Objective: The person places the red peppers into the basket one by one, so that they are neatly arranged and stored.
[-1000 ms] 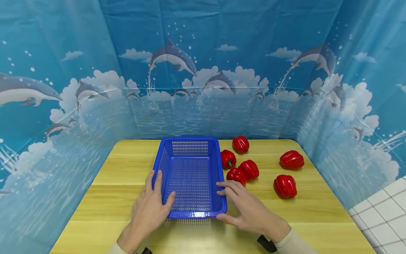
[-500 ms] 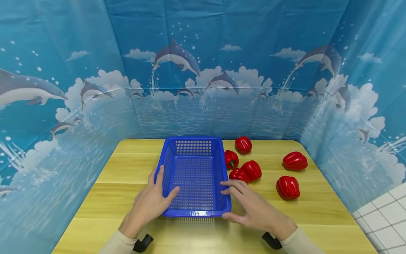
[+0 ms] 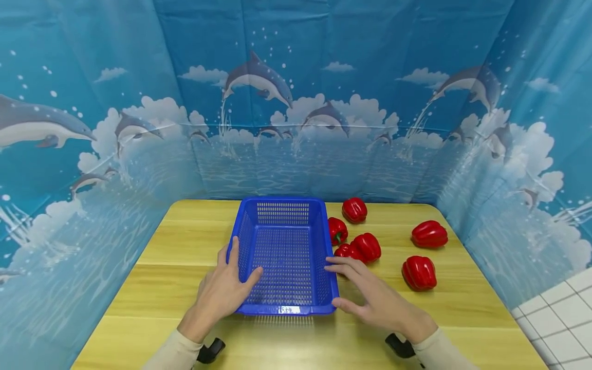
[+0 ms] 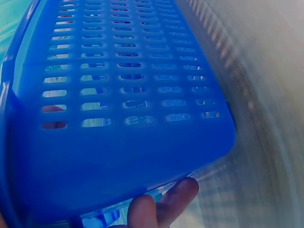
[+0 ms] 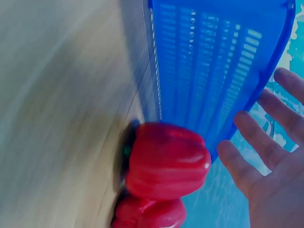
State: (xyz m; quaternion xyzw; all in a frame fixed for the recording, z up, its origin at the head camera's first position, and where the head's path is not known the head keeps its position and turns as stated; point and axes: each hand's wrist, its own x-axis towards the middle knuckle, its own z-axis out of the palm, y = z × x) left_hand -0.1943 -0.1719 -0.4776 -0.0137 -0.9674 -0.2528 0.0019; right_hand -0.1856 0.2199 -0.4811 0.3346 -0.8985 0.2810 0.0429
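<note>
A blue perforated plastic basket (image 3: 282, 311) stands in the middle of the table, its inside showing no contents. My left hand (image 3: 222, 288) lies along the basket's left side, fingers straight at the rim and thumb reaching over the inside. In the left wrist view, two fingertips (image 4: 183, 192) show beside the basket's wall. My right hand (image 3: 376, 298) is at the front right corner, fingers spread and straight by the right rim. Whether they touch it I cannot tell. Several red bell peppers (image 3: 367, 247) lie right of the basket; one (image 5: 168, 159) is close to its wall.
The yellow wood-grain table (image 3: 152, 293) is enclosed by a blue dolphin-print curtain (image 3: 296, 164). Two more bell peppers lie apart toward the table's right edge, one (image 3: 429, 234) behind the other (image 3: 419, 273). White tiles (image 3: 561, 313) show at the far right.
My right hand has shifted slightly right and forward at the basket's corner. The basket sits slightly farther right, closer to the peppers; the camera view has also shifted a little.
</note>
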